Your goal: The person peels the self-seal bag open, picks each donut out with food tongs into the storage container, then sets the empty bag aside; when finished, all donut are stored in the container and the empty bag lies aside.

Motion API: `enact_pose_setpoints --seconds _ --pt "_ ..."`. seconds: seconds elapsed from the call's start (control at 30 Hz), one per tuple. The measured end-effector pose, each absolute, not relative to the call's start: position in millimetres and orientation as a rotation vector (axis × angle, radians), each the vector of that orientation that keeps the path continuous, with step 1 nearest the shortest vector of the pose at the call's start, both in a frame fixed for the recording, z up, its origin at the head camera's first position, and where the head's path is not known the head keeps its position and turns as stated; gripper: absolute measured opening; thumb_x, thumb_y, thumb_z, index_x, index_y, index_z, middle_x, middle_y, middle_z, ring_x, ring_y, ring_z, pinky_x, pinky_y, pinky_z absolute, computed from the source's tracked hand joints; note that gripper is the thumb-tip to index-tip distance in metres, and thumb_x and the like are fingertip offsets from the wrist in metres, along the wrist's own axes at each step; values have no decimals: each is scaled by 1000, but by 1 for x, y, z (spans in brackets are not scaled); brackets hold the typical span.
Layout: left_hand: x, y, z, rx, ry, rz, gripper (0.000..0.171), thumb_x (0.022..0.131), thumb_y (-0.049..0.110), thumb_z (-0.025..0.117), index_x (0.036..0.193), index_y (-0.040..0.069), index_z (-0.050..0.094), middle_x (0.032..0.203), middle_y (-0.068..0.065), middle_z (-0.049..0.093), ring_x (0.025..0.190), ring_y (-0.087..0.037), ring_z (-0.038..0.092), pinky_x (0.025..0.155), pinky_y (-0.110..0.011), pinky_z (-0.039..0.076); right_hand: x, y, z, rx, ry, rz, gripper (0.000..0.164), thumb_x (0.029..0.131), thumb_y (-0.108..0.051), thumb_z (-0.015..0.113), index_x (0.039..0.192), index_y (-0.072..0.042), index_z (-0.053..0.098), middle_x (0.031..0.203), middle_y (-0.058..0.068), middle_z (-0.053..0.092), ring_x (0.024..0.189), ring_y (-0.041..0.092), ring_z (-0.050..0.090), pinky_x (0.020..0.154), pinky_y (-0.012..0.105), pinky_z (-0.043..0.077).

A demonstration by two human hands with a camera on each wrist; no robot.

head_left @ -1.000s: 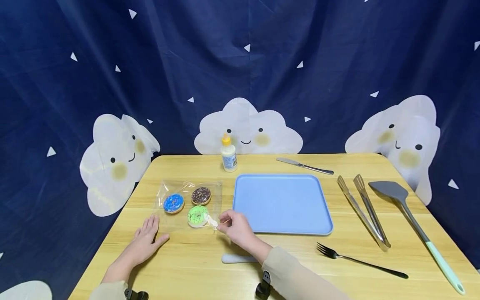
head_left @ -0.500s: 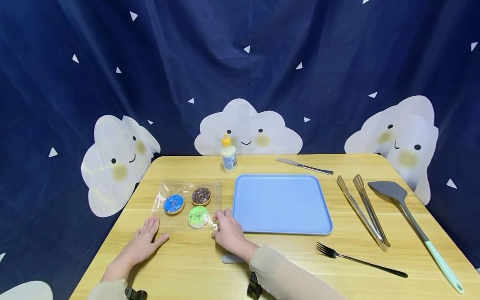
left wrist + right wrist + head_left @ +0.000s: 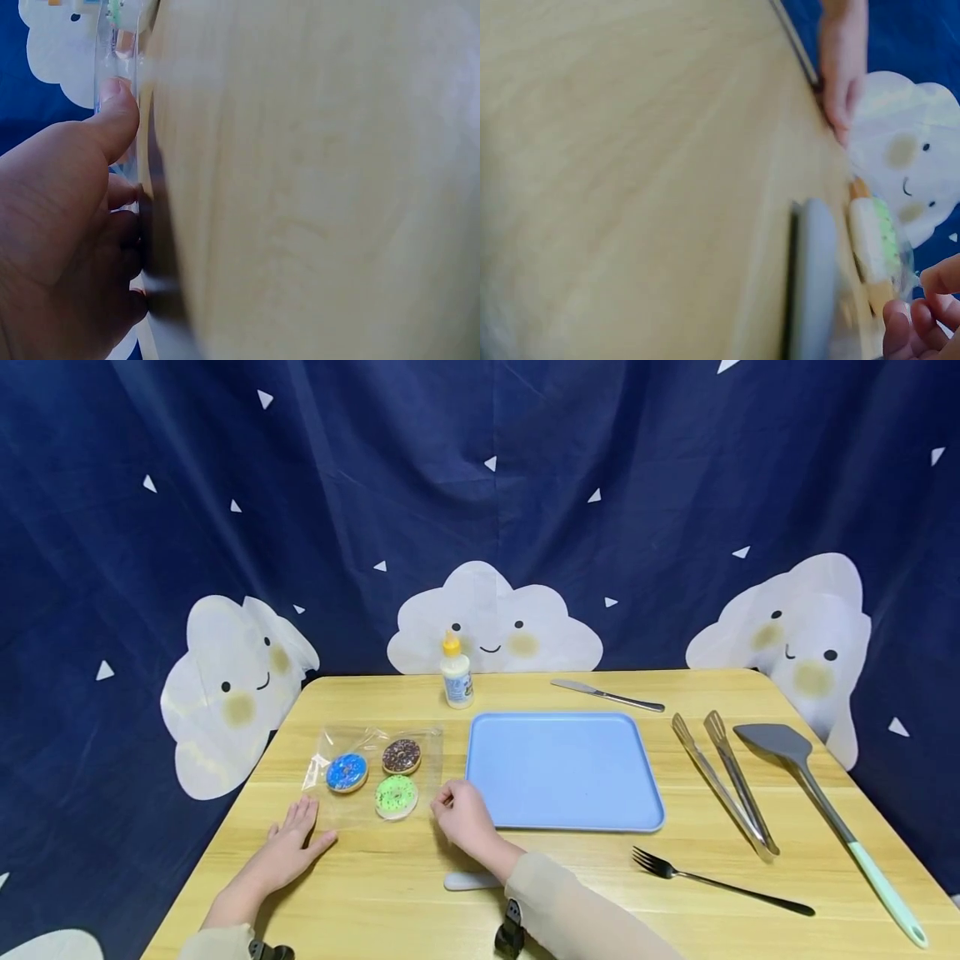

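A clear plastic bag lies flat on the table with three small donuts inside. One donut has blue icing, one is chocolate brown, and one is green. My left hand lies palm down, straight fingertips at the bag's near left corner. At the opposite side, my right hand pinches the bag's right edge between thumb and fingers. The right wrist view shows those fingertips right at the plastic, beside the green donut seen edge-on.
A blue tray sits right of the bag. A yellow-capped bottle and a table knife are behind. Tongs, a grey turner and a black fork lie rightward. A light grey handle shows under my right forearm.
My right hand shifted slightly left to the bag's right edge, then lifted back a little, and the crumpled near right corner has smoothed out. My left hand stays in place.
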State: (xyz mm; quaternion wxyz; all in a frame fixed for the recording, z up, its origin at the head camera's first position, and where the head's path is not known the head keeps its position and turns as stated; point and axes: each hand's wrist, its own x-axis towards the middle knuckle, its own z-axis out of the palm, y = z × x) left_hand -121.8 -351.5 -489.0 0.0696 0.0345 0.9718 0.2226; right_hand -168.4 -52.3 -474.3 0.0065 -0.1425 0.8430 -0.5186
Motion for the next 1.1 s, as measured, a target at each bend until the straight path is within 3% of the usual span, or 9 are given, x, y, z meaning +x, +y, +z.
enact_pose_setpoints --seconds 0.13,0.37,0.6,0.9,1.1 --pt "-123 -351 -488 77 2907 658 86 94 51 44 140 -15 16 145 -35 6 132 -51 3 98 -70 1 -173 -45 -472 -376 2545 -1715 12 82 1 61 73 -5 56 64 -1 52 42 7 46 43 22 44" --pt "-124 -345 -482 6 2844 621 92 92 58 41 140 -16 13 145 -36 4 132 -52 1 95 -73 -1 -178 -33 -475 -298 2535 -1760 11 80 2 60 71 -3 56 60 0 52 44 9 49 47 23 44" --pt "-126 -345 -486 4 2872 556 94 91 60 40 140 -16 14 144 -37 6 131 -53 4 93 -75 1 -181 -25 -476 -147 2335 -1861 11 81 3 55 72 -2 54 63 5 55 53 25 62 46 30 51" --pt "-124 -346 -483 11 2902 538 95 90 61 41 140 -16 14 144 -37 6 131 -53 5 93 -75 1 -206 -37 -465 -334 2475 -1657 11 84 -12 67 85 -3 60 71 2 56 59 15 53 56 27 47" --pt "-122 -343 -482 20 2906 521 94 90 60 42 139 -16 15 144 -36 8 131 -52 6 92 -75 3 -219 -53 -465 -382 2544 -1457 20 81 -18 73 74 -7 59 68 0 54 56 11 47 51 24 43"
